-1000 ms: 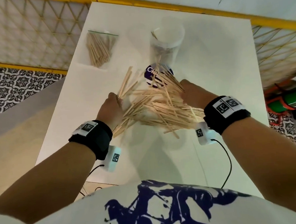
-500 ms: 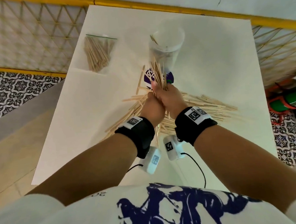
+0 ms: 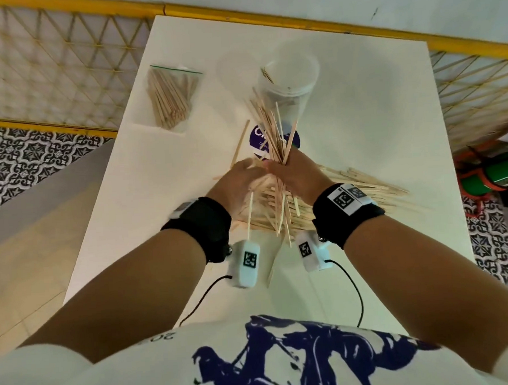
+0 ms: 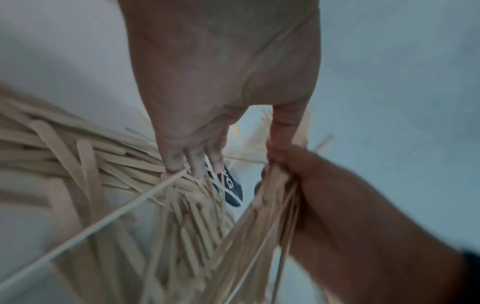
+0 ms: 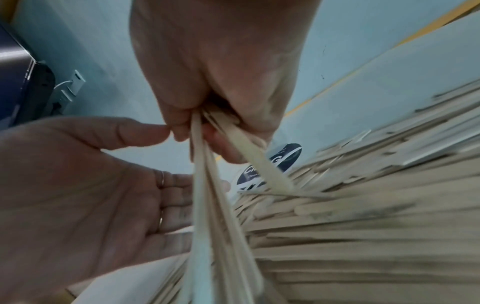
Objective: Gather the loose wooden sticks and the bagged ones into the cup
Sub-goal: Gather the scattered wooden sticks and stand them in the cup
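My right hand [image 3: 285, 168] grips a bundle of thin wooden sticks [image 3: 268, 132], held above the table with its top ends fanning toward the clear cup [image 3: 292, 80]. The cup stands upright behind the bundle with a few sticks inside. Beside the bundle my left hand [image 3: 244, 176] is open, fingers straight, its thumb [image 5: 145, 131] touching the right hand's fingers [image 5: 179, 133]. Under both hands a pile of loose sticks [image 3: 359, 181] spreads to the right on the white table [image 3: 375, 110]. A clear zip bag of sticks [image 3: 169, 99] lies at the far left.
A round dark-blue sticker [image 3: 258, 135] shows on the table under the bundle. Yellow-framed lattice railings [image 3: 46, 71] flank the table on both sides. A green cylinder [image 3: 501, 174] lies on the floor at the right. The table's left edge runs near my left forearm.
My hands swept in from both sides of the pile and met. The right hand took hold of a bundle and raised it toward the cup. The left hand has opened beside it.
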A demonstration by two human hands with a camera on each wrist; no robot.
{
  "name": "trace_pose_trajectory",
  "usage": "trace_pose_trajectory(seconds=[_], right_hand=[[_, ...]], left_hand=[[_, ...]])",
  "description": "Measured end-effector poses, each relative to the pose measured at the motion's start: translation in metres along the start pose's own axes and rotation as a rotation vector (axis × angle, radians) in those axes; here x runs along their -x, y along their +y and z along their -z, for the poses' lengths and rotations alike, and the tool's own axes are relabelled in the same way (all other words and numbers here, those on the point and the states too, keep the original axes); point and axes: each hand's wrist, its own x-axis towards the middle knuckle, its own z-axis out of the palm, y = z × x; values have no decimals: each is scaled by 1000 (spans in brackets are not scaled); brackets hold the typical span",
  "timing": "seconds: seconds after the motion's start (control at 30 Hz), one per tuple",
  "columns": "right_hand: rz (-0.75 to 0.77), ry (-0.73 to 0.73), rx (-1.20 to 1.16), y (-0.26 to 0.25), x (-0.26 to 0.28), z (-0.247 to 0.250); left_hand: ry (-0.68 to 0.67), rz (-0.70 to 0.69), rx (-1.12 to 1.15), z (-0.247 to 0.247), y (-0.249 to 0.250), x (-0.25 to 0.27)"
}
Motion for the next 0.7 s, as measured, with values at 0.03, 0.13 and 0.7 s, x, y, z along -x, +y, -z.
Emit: trace_pose_trajectory(seconds=[0.03, 0.13, 0.7], right_hand=[[18, -61, -15, -2, 2, 1], [9, -189, -72, -8, 3, -1], [15, -271, 383, -17, -15, -6]], left_hand=[[-13, 14, 166, 3, 2, -2], [1, 2, 391, 4, 4, -11], [314, -97, 165, -17, 22, -16]])
